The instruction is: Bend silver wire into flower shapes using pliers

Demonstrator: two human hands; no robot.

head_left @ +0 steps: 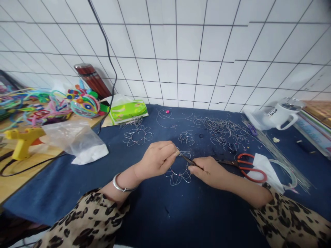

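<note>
My left hand (pixel 159 156) is closed in a pinch on a loop of thin wire. That wire belongs to a ring of petal-shaped loops, a wire flower (pixel 178 179), which hangs or lies between my hands; I cannot tell which. My right hand (pixel 208 172) is wrapped round dark slim pliers (pixel 190 160), their tip meeting the wire at my left fingertips. Beyond my left hand lies a second wire flower (pixel 138 135) on the blue cloth. A small clump of bent wire (pixel 186 137) sits just past the pliers.
Scissors with red handles (pixel 252 168) lie by my right forearm, near straight wires (pixel 281 155) and a white mug (pixel 284 113). Wire scraps (pixel 224 129) spread at the back. Left are a tissue pack (pixel 129 111), a plastic bag (pixel 77 137) and a yellow glue gun (pixel 23 141).
</note>
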